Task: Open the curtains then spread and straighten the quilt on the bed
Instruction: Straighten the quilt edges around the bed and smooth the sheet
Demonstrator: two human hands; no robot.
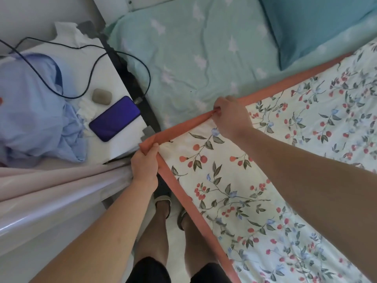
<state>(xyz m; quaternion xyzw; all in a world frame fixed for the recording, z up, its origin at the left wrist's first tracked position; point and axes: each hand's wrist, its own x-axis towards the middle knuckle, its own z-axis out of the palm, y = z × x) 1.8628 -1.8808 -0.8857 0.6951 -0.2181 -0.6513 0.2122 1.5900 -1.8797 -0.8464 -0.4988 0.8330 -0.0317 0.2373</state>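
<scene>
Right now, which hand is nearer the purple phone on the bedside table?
Left. The left hand grips the quilt corner just below and right of the purple phone. The right hand pinches the orange border farther right, over the bed.

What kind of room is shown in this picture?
Most likely a bedroom: a bed with a green sheet, a floral quilt spread on it, and a bedside table holding a phone.

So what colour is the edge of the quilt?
Orange-pink, the quilt's border, clearest in the head view.
</scene>
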